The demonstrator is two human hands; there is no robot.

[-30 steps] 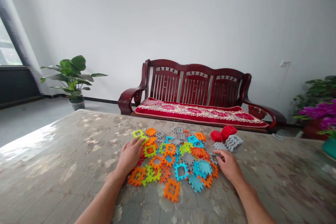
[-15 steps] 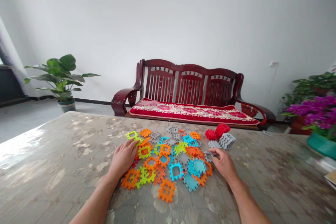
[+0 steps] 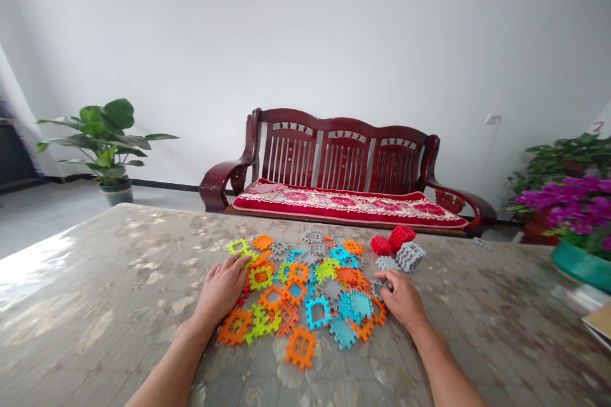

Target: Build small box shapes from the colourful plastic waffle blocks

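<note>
Colourful plastic building panels [image 3: 301, 347] with toothed edges lie in a loose pile on the table. My left hand [image 3: 223, 287] rests flat at the pile's left side, fingers stretched onto a yellow-green panel [image 3: 249, 257]. At the right side, my right hand [image 3: 401, 297] has its fingers bent round the edge of a grey panel [image 3: 376, 288], which they partly hide. A blue panel [image 3: 317, 312] with a cut-out and a light blue panel [image 3: 360, 303] lie between the hands.
Behind my right hand stand a stack of grey panels [image 3: 410, 257] and a stack of red panels [image 3: 401, 237]. A teal flowerpot [image 3: 580, 266] with purple flowers is at the table's right. Beyond the table stands a wooden bench [image 3: 344, 162].
My right hand has shifted slightly left and now covers more of the grey panel. My left hand stays on the pile's left side. The whole view has shifted a little.
</note>
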